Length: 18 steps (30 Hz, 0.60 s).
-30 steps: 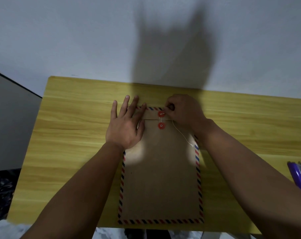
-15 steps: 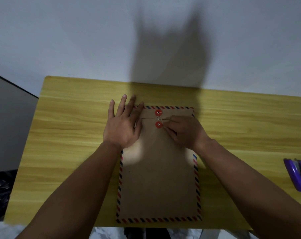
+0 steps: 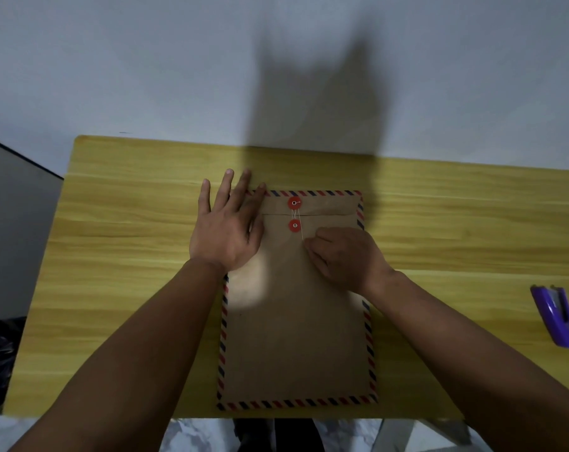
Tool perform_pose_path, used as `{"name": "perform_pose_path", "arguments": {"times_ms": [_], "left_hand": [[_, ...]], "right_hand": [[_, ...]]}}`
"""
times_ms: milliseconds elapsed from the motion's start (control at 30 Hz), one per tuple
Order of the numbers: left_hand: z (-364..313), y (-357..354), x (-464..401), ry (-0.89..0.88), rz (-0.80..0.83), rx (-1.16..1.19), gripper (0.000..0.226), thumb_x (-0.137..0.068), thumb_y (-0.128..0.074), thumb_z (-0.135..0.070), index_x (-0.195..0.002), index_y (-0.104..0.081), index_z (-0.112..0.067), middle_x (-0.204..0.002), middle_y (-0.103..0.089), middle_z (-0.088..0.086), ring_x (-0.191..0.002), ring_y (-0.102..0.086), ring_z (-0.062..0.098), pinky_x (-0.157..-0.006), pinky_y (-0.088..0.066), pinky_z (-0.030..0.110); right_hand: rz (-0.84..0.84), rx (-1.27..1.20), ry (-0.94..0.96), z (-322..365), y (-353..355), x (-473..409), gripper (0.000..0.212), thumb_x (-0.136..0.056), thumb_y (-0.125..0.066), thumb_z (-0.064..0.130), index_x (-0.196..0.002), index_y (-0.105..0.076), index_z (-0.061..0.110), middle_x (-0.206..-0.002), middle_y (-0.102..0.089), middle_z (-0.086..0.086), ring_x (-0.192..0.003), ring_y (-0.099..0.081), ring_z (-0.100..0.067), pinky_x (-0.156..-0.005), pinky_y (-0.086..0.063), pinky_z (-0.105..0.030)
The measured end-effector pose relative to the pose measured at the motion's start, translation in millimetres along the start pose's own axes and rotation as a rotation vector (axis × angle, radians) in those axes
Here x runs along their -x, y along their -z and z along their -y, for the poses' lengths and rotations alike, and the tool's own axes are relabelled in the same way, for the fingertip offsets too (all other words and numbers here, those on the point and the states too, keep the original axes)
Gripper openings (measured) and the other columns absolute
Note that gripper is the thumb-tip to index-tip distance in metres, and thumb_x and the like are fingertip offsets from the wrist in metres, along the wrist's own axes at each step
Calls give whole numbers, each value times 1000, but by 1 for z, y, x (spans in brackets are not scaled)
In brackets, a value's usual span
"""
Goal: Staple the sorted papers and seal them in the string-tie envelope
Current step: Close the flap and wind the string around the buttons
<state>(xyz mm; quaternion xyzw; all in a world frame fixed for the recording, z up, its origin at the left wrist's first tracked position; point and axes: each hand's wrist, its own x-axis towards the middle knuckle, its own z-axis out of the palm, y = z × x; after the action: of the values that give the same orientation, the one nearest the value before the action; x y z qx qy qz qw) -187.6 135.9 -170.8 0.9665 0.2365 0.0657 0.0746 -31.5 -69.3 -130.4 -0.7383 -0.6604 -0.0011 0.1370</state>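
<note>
Yellow wood-grain laminate forms the rectangular tabletop (image 3: 113, 256), set against a pale wall. Lying flat at its centre is the brown kraft-paper string-tie envelope (image 3: 296, 337) with a red-and-blue striped border, its flap folded shut at the far end. Both forearms reach in from the near edge. The left hand (image 3: 226, 230) lies palm down, fingers spread, pressing the envelope's far left corner with its fingertips partly on the table. The right hand (image 3: 345, 256) rests knuckles up on the envelope, fingers curled together and pinching the thin white string (image 3: 301, 234). That string runs up to the two round red closure discs (image 3: 294, 214). A purple plastic stapler (image 3: 555, 318) sits well apart near the table's right edge.
</note>
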Motion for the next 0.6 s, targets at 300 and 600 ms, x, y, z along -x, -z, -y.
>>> {"name": "perform_pose_path", "arguments": {"times_ms": [300, 600], "left_hand": [[0, 1, 1, 0, 7, 26, 59, -106, -30, -47, -162, -36, -29, -175, -21, 3, -164, -6, 29, -129, -5, 63], [0, 3, 0, 2, 23, 13, 59, -106, -30, -46, -163, -35, -29, -176, -20, 3, -165, -4, 29, -129, -4, 63]], "right_hand": [[-24, 46, 95, -6, -1, -4, 9, -87, -74, 16, -85, -77, 9, -111, -74, -8, -90, -70, -26, -64, -53, -33], [-49, -16, -5, 3, -2, -3, 11, -84, -77, 13, -92, -79, 7, -100, -79, -6, -80, -73, -27, -60, -58, -33]]}}
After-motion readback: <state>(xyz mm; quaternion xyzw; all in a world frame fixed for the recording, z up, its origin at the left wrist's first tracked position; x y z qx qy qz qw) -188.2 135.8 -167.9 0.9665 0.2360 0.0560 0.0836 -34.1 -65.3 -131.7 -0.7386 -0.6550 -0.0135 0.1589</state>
